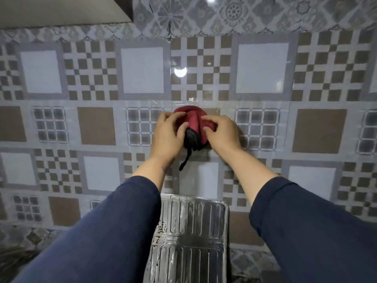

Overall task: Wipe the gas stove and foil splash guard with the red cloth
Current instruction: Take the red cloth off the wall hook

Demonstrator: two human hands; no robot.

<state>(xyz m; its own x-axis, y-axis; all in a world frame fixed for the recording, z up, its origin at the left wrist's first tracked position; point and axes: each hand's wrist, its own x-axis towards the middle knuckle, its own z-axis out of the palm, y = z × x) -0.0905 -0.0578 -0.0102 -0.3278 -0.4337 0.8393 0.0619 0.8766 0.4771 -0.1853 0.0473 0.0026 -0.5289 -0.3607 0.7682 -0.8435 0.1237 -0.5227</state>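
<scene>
two hands in view, one cloth, one foil panel, one patterned wall.

left hand (168,135) curled round the left side of the red cloth (193,119), fingers over its top, thumb pressed into the fold. right hand (221,133) gripping the right side, fingertips pinching the fabric. both grasping the same bundle, held up close against the wall at mid height; touching the wall or just off it, cannot tell.

cloth bunched into one rounded lump, soft, matte, deep red, with one black section (190,139) at its lower middle and a single black strap (184,162) hanging down, thin and limp.

two dark blue sleeves (114,231), knit-looking, pushed back above bare forearms.

foil splash guard (191,231) below the hands, between the two arms: one silvery panel, shiny, crinkled, embossed with upright ribbed grooves, corners rounded, brown specks along its left edge. well apart from the cloth.

wall covering (98,125) glossy, smooth, printed in grey, white and brown squares, checkerboards and small grids; seams between sheets visible, one strip of clear tape (183,103) just above the cloth. two round light reflections on the sheen. one flat grey slab edge (61,11) at top left.
</scene>
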